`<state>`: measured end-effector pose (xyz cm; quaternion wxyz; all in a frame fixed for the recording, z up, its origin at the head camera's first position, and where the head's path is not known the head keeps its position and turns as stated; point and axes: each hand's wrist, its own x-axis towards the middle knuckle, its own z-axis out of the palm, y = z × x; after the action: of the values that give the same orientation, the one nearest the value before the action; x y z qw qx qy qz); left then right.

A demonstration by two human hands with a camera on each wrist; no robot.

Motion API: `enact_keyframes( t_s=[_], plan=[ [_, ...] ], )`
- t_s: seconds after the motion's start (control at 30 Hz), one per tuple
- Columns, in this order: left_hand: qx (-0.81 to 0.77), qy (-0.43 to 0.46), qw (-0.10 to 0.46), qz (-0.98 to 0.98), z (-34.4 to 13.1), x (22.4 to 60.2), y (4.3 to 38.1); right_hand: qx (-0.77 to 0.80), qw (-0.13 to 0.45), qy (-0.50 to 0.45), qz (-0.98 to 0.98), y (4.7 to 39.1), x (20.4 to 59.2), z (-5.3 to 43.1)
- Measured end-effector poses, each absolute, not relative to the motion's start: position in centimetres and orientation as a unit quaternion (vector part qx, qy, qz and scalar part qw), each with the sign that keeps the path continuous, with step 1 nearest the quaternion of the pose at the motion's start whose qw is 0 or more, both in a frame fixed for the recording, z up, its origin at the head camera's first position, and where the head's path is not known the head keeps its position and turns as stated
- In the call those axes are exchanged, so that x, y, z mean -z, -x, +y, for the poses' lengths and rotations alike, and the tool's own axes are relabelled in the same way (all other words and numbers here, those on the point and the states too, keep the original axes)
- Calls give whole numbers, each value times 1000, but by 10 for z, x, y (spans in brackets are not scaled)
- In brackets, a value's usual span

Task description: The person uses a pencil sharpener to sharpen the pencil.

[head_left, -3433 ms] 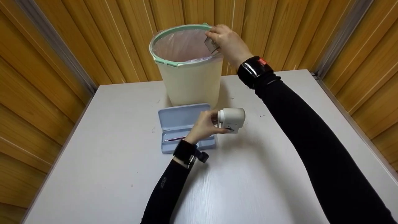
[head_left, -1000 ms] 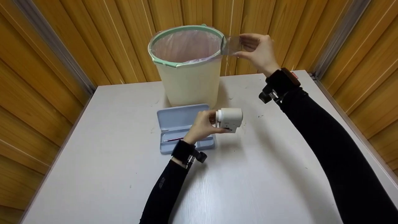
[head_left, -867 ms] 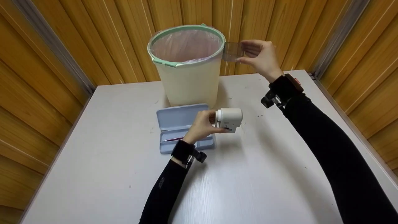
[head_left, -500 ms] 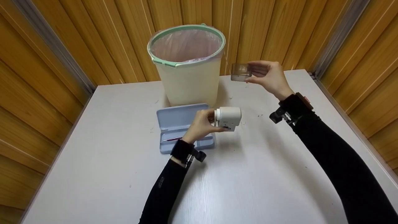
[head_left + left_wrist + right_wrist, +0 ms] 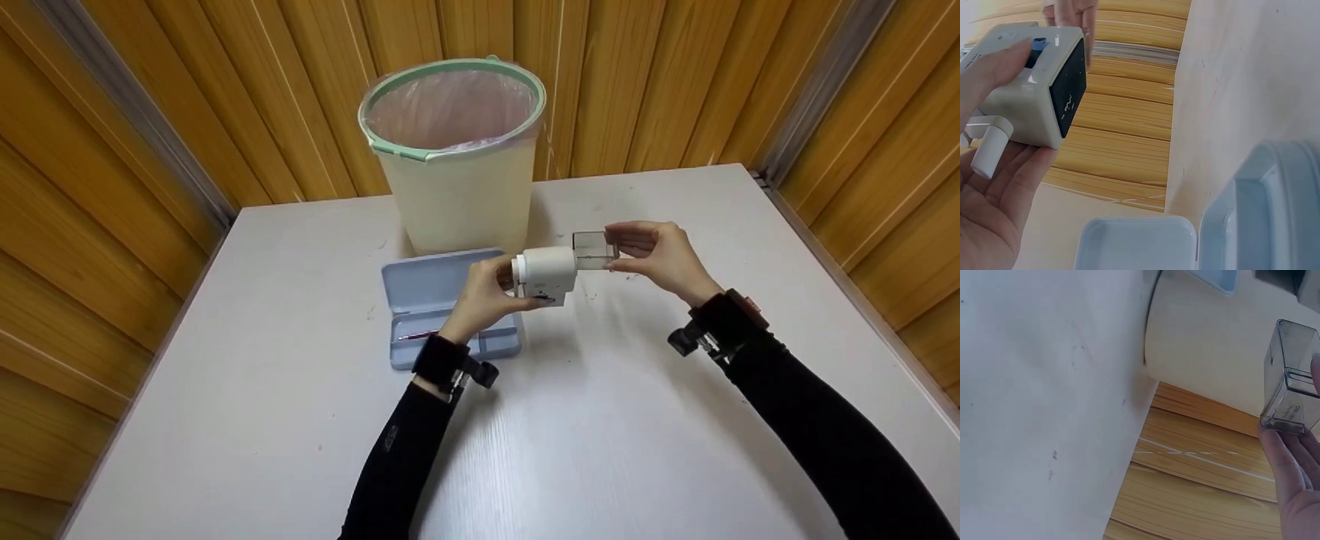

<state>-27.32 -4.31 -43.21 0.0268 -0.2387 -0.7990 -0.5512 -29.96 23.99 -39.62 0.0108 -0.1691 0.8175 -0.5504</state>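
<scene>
My left hand (image 5: 480, 300) grips a white pencil sharpener (image 5: 550, 271) above the table, thumb on its near side. In the left wrist view its white crank handle (image 5: 991, 152) points toward my palm. Between thumb and fingers, my right hand (image 5: 667, 259) pinches a clear shavings drawer (image 5: 594, 251). The drawer is just right of the sharpener, and the right wrist view shows a gap between them. No shavings are visible in the drawer. A dark slot shows in the sharpener's end (image 5: 1283, 278) in that view.
Behind the hands stands a cream bin (image 5: 465, 199) with a green rim and a pink liner. Below the left hand lies an open blue pencil case (image 5: 427, 285) holding a dark pencil (image 5: 420, 335). Small specks dot the white table (image 5: 285, 360). Wooden panels enclose it.
My right hand has carried the drawer from over the bin's rim, down and toward me, to beside the sharpener. The left hand has stayed nearly in place, rising slightly.
</scene>
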Motion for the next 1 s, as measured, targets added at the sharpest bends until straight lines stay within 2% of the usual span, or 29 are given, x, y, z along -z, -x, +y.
enact_keyframes(
  t_s=[0.3,1.0],
  plan=[
    [563,237,45,-790,-43,433,275,570,46,185,799,283,418,238],
    [555,253,39,-792,-36,432,269,592,70,204,777,272,417,220]
  ],
)
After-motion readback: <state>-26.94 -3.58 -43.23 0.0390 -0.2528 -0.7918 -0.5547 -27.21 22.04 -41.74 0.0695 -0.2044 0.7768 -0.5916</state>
